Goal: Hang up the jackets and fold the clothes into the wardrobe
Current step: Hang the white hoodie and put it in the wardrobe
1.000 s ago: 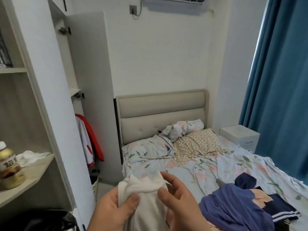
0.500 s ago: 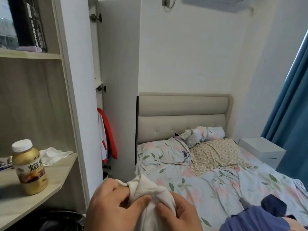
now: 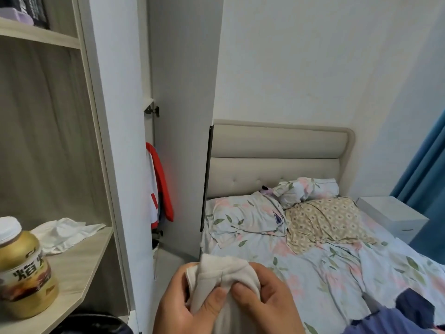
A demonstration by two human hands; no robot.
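1. Two hands meet at the bottom centre of the frame. The left hand [image 3: 178, 304] and the right hand [image 3: 269, 302] both clutch one bunched white garment [image 3: 224, 268], with thumbs pressed on its front and fingers curled round it.
2. The garment sits between the hands, in front of the near left edge of the bed [image 3: 313, 273]. Its lower part runs off the bottom of the frame.
3. Left of centre, the wardrobe [image 3: 115, 116] has its door [image 3: 183, 116] standing open. In the narrow gap between them hangs a red-and-white jacket [image 3: 159, 189].
4. At the far left, a shelf [image 3: 79, 256] carries a gold bottle [image 3: 21, 268] with a white cap, in the lower left corner. A crumpled white cloth [image 3: 65, 233] lies just behind it.
5. The bed fills the right half of the frame under a floral sheet. Its pillows [image 3: 245, 218] lie against a beige headboard [image 3: 277, 160].
6. In the lower right corner, blue clothes [image 3: 390, 321] lie on the bed and are cut off by the frame edge.
7. At the right edge, a white nightstand [image 3: 392, 218] stands beside the bed, with a blue curtain [image 3: 426, 174] behind it.
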